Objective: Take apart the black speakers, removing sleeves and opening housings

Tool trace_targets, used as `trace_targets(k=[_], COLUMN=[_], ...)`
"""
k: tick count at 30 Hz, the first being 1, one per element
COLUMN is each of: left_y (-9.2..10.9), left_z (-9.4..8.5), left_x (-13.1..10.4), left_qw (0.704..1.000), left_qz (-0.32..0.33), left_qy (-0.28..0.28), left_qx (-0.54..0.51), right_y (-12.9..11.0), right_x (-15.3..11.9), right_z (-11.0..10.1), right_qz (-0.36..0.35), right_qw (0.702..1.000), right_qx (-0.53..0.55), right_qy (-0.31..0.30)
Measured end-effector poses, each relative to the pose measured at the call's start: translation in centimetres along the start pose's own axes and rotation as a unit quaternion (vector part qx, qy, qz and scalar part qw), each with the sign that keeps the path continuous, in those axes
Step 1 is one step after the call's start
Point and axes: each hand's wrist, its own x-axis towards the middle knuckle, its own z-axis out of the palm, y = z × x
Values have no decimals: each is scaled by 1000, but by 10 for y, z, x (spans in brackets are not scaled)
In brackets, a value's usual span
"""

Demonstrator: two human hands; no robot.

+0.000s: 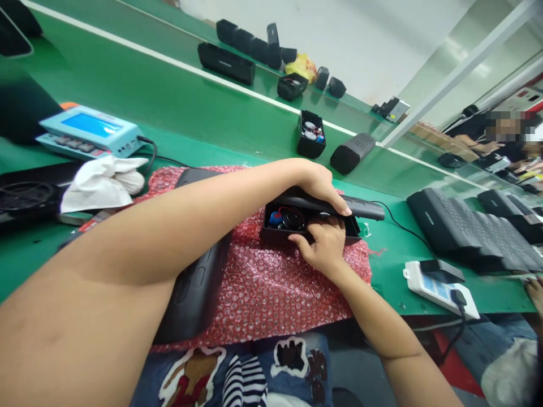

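My left hand reaches across from the left, its fingers closed over a long black speaker cover with raised buttons. The cover is held above an open black speaker housing. Inside the housing I see a round speaker driver, a blue part and a red wire. My right hand grips the housing's near wall, thumb outside and fingertips hidden inside. Red bubble wrap lies under the housing. A larger black speaker rests on the wrap, left of the housing, partly behind my left forearm.
A light-blue instrument and white gloves are at left. Behind the wrap stand another open housing and a speaker. At right are a power strip and a row of speakers. Other people sit further right.
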Motion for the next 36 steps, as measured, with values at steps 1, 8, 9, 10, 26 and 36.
trace_targets(k=[1,8,9,10,26,36], left_y=[0,7,9,12,39,39], left_z=[0,2,4,6,41,35], left_x=[1,-4,-7,-10,-13,-12], left_qw=[1000,1000,999,999,991,981], left_qz=[-2,-15,-21,-29,-25,-50], left_qy=[-1,2,4,10,75,37], left_qx=[1,26,27,31,112,182], right_y=[0,2,4,7,84,110], right_x=[0,-5,-6,-7,8,0], right_z=[2,-5,-12,-21,-36,1], right_qz=[1,-6,-21,-36,79,367], right_qw=[1000,993,987,978,961,773], right_qx=[7,98,138,176,236,511], right_qy=[5,58,81,108,123,89])
